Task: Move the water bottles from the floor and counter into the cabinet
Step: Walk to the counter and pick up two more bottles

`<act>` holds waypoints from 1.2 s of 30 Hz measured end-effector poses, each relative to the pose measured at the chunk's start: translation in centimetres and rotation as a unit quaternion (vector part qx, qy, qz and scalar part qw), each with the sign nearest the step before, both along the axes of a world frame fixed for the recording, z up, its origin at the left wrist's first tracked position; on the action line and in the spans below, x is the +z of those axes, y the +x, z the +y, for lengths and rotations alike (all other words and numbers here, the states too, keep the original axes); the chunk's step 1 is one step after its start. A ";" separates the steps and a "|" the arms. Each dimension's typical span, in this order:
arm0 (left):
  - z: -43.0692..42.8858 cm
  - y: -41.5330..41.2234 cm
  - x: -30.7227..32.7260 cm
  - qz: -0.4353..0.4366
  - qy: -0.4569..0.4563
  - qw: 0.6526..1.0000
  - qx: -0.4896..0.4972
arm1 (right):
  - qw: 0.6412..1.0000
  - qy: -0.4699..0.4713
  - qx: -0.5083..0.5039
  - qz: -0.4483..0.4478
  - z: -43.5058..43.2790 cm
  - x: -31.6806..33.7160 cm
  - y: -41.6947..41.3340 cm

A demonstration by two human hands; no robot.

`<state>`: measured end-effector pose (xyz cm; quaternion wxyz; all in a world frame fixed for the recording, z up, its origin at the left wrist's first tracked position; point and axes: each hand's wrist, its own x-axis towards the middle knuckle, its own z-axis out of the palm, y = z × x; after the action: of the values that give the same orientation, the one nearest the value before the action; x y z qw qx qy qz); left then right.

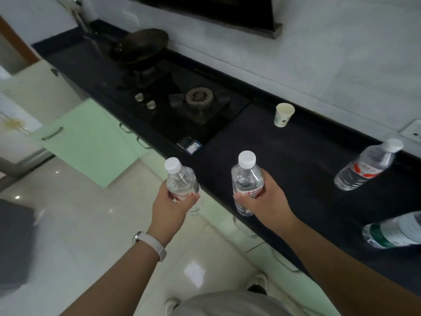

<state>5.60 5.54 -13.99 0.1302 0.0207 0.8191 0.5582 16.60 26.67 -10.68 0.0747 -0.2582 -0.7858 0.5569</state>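
— Bottles in both hands, so which step is this, pickup or drop-off?

— Mid-carry, I'd say. The left hand [173, 208] is curled round one water bottle [182, 188] and the right hand [268, 199] is curled round a second bottle [247, 185]. Both bottles are upright with caps on. The left one hangs out over the floor [68, 224], and the right one sits just above the front edge of the desk [296, 156].

— And next?

— Probably a swing to the left and down. There's a green cabinet door [91, 142] standing open under the desk, well left of both hands. The inside is hidden from here, so no idea how much room there is. With both hands full, the open door saves some fumbling.

— Anything left to fetch?

— Yep. A red-label bottle [364, 169] is on the desk, well to the right of the right hand. A green-label bottle [396, 231] is at the frame edge, nearer the body, but it's too blurry to tell if it's standing. I can't spot any on the floor in this shot.
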 end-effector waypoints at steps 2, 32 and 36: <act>-3.8 -0.6 0.2 -0.003 0.009 1.000 0.011 | 1.000 -0.008 0.008 -0.002 -3.7 0.4 -1.4; -40.3 -11.0 0.3 0.021 0.042 0.947 0.318 | 0.961 -0.053 0.272 0.010 -39.2 -0.4 -26.5; -41.0 -15.8 0.0 0.008 0.018 0.937 0.348 | 0.949 -0.076 0.306 0.005 -40.4 -1.8 -33.1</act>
<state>-10.17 -35.44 -14.03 -0.0788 -0.2589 0.7660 0.5831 -16.47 -13.73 -12.50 -0.1146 -0.0077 -0.7823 0.6122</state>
